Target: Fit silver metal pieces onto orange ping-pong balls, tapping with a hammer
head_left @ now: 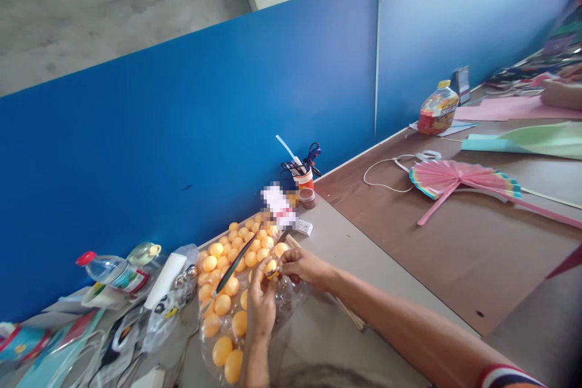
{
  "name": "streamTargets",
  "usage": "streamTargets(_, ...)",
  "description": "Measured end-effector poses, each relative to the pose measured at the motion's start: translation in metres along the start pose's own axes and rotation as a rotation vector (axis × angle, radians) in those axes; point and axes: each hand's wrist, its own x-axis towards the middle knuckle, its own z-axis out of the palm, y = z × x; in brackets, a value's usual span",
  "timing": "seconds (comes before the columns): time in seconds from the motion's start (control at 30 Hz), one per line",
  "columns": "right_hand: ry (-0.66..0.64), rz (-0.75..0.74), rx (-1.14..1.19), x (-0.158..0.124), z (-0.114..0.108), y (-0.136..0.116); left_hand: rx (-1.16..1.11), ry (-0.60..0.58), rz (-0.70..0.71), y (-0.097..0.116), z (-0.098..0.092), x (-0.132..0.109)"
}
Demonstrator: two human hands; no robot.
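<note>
An orange ping-pong ball (271, 268) with a dark mark near its lower side is held between my two hands. My left hand (262, 297) grips it from below and the left, fingers curled round it. From the right, my right hand (302, 268) pinches at the same ball, its fingertips partly hidden. Beneath and beside my hands lies a clear plastic bag (207, 339) full of similar orange balls (222, 304). A dark, narrow scissors-like or tweezers-like tool (236, 264) rests across the bag; its exact kind is unclear.
Left of the bag are a red-capped bottle (116, 271), plastic packets (163, 315) and cables. Behind stands a cup of tools (304, 179) against the blue partition (227, 121). On the right lie a pink paper fan (459, 179) and a juice bottle (439, 110); another person's arm (561, 95) is beyond.
</note>
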Motion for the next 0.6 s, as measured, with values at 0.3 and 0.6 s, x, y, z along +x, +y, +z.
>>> streamTargets(0.3, 0.020, 0.008, -0.031, 0.0016, 0.0000, 0.0009, 0.014, -0.019, 0.077, -0.0089, -0.0008, 0.0024)
streamTargets(0.6, 0.048, -0.023, -0.044, 0.0013, -0.0009, -0.0007, 0.036, -0.001, 0.064, -0.0074, 0.0007, 0.0012)
